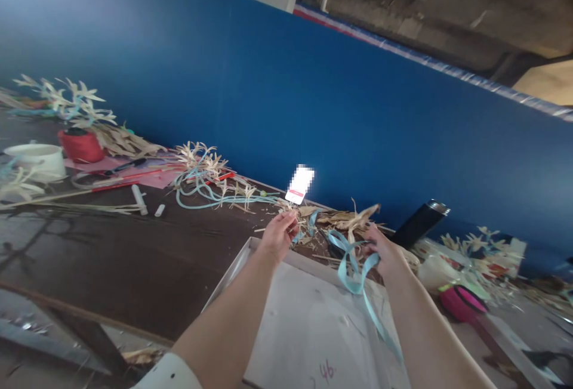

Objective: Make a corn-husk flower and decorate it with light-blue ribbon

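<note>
My left hand [278, 235] reaches forward over the far edge of a grey board [308, 323], its fingers pinched on a thin dried straw piece near a small white card [299, 185]. My right hand [384, 253] is closed on a light blue ribbon [356, 269] that loops and trails down over the board. Between and beyond both hands lies a pile of dried straw leaves [347, 221] against the blue wall.
A dark wooden table [147, 258] carries straw flowers [67, 102], a red spool [81, 145], a white bowl [36, 159], blue cord [201, 195] and pens. A black flask [419, 223] and a pink container [461, 302] sit at right.
</note>
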Available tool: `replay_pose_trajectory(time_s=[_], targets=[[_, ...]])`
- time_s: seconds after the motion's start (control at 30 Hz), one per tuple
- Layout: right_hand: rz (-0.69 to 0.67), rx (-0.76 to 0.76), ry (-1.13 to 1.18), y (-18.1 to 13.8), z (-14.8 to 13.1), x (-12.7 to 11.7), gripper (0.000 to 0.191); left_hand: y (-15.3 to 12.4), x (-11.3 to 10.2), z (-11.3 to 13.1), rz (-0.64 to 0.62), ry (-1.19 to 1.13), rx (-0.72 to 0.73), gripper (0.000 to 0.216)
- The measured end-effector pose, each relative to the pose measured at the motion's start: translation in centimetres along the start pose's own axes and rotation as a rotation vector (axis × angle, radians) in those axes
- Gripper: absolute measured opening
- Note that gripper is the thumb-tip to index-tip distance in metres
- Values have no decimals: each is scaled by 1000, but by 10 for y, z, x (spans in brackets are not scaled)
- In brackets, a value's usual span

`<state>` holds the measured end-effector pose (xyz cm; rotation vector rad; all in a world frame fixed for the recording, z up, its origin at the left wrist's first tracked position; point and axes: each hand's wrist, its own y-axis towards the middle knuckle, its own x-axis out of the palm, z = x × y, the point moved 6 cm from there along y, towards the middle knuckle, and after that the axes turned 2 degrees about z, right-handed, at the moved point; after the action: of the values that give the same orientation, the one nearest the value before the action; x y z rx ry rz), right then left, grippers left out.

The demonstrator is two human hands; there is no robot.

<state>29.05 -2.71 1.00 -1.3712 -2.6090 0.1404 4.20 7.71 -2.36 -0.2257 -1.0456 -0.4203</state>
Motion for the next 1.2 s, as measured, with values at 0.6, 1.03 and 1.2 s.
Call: replay_pose_trajectory(time_s=[0.6, 1.03, 1.2], targets=[[-419, -485, 36, -88, -146, 61, 16, -11, 13, -7, -148, 121, -119, 20], [-617, -892, -19, -127, -210, 106, 21, -7, 9, -6, -149, 77, -104, 20], [-639, -842, -382, -135, -157, 108, 27, -6, 7, -5, -119, 29, -91, 20]])
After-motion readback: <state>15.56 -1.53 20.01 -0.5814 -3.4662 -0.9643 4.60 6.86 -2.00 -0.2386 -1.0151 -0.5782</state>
